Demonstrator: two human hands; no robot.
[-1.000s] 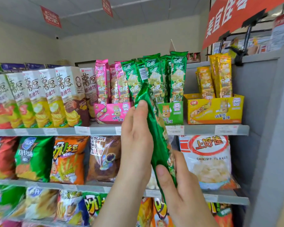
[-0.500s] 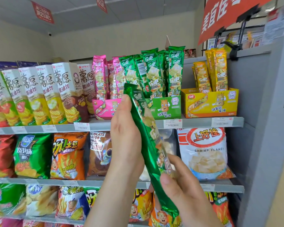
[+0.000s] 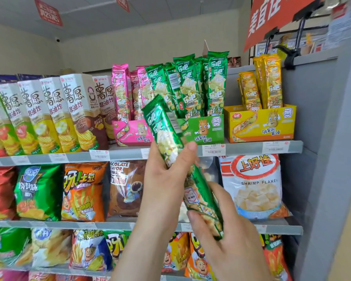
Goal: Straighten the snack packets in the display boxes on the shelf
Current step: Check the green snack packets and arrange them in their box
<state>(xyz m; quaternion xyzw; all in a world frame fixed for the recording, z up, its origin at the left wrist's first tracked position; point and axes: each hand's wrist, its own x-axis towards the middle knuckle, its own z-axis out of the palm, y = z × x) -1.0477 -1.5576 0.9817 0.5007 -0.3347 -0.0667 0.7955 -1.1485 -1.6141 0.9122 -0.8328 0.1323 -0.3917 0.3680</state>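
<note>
A long green snack packet is out of its box, tilted with its top to the upper left, in front of the top shelf. My left hand grips its middle, thumb over the front. My right hand holds its lower end with thumb and fingers. Behind it stands the green display box with several upright green packets. The pink display box with pink packets is to its left. The yellow display box with yellow packets is to its right.
Tall chip cartons fill the top shelf's left part. The shelf edge carries price tags. Bagged snacks sit on lower shelves, including a white shrimp flakes bag. A grey end panel bounds the right side; a red sign hangs above.
The green packet has been turned so its printed front faces me, and its top has tilted further left. My left thumb now lies across its front.
</note>
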